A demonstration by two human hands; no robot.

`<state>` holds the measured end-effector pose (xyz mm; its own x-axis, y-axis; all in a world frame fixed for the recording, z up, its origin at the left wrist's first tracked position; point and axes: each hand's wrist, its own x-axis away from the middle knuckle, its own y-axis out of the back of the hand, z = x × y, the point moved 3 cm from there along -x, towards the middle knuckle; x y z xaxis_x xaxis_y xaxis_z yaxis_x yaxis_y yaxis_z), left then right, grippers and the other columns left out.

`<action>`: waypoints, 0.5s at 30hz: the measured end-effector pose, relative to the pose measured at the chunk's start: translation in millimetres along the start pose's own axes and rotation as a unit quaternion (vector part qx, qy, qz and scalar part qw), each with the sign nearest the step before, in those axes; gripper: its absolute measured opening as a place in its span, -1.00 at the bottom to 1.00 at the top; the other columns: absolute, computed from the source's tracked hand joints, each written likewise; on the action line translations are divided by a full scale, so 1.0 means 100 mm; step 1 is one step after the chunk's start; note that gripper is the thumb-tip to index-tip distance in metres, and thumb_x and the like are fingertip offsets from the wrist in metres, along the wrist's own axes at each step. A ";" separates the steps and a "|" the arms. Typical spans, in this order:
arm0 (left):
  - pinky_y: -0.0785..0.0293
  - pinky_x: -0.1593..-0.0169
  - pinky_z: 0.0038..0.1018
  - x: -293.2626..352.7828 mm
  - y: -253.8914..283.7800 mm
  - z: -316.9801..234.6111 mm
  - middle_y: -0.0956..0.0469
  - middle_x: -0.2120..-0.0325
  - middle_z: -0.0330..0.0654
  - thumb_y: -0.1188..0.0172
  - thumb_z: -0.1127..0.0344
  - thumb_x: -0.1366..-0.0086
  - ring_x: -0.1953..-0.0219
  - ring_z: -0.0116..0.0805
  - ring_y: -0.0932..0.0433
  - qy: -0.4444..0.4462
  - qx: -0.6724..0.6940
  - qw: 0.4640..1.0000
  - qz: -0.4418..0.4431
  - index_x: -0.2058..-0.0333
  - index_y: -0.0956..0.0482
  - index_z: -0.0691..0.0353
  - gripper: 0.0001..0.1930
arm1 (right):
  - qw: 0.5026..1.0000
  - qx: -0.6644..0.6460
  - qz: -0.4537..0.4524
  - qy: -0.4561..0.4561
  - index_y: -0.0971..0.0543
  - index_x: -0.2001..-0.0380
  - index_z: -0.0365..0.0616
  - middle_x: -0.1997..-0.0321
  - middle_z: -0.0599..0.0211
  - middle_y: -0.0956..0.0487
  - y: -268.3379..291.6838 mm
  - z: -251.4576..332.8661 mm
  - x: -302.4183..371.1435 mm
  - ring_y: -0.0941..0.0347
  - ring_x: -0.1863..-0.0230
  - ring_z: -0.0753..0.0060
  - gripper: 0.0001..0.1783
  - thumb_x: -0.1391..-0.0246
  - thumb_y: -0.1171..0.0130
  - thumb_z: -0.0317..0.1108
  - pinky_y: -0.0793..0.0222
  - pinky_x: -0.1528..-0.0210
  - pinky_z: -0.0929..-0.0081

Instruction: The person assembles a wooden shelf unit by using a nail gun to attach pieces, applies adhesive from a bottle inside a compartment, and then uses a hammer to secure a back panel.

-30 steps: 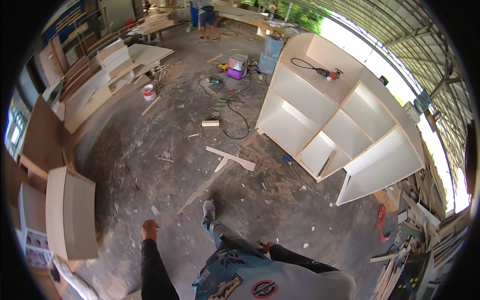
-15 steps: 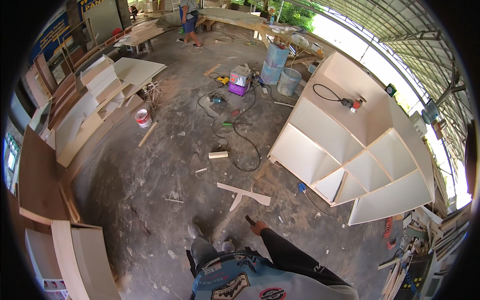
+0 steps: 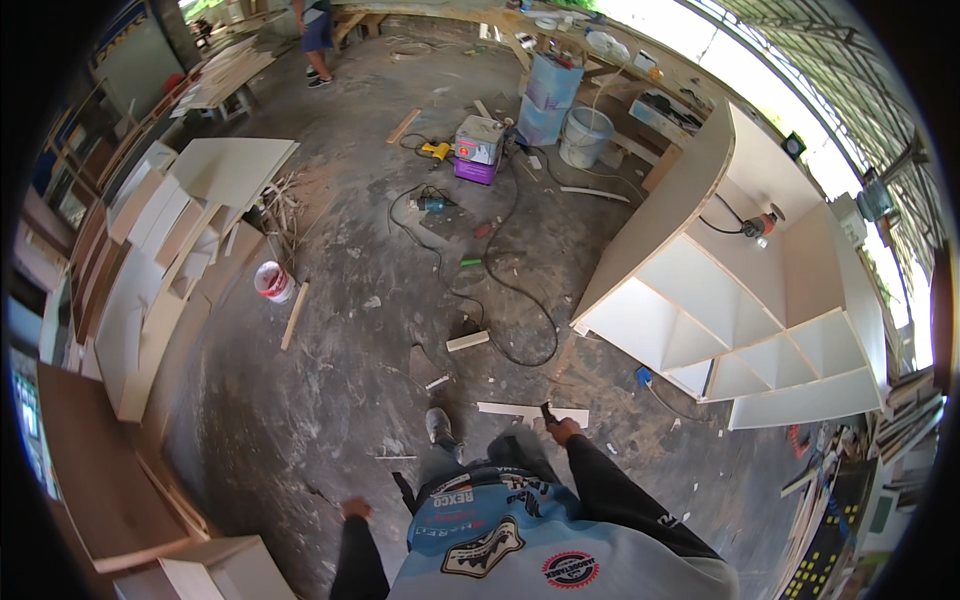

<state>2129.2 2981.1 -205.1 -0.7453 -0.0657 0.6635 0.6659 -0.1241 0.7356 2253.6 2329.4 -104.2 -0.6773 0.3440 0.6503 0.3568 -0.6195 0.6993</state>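
My right hand (image 3: 566, 430) is closed around a small black object (image 3: 548, 412) whose kind I cannot make out. It is held out in front of my body, above a pale wood strip (image 3: 508, 408) lying on the floor. My left hand (image 3: 357, 508) hangs low at my left side, apart from any object; its fingers are too small and blurred to read. Ahead on the floor lie a short pale wood block (image 3: 467, 341) and a looped black cable (image 3: 553, 345).
At right stands a large white cabinet (image 3: 690, 290) with a corded power tool (image 3: 757, 224) in an upper compartment. Ahead are a purple box (image 3: 474, 171), a yellow drill (image 3: 436, 150) and a bucket (image 3: 586, 137). Panels (image 3: 150, 330) line the left. A person (image 3: 316, 45) stands far off.
My left hand has come into view at my side. My right hand has moved right, over the wood strip. The view has shifted and my feet have changed place.
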 end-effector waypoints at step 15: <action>-0.51 0.39 -0.44 -3.40 5.72 -2.25 -0.55 0.40 -0.17 -0.21 0.26 -0.38 0.44 -0.35 -0.59 -0.165 0.874 0.457 0.021 0.19 -0.53 0.33 -0.77 | 0.978 -0.162 -0.090 -0.097 -0.67 0.46 -0.31 0.53 0.08 -0.62 0.94 -0.01 -2.22 -0.60 0.48 0.19 -0.33 -0.19 -0.15 0.22 -0.48 0.34 0.18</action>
<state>2755.8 2709.6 -40.0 -0.8764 0.1574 0.4551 -0.0956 0.8694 -0.4848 2436.9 2193.9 -183.7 -0.5649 0.5749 0.5919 0.0000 -0.7173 0.6968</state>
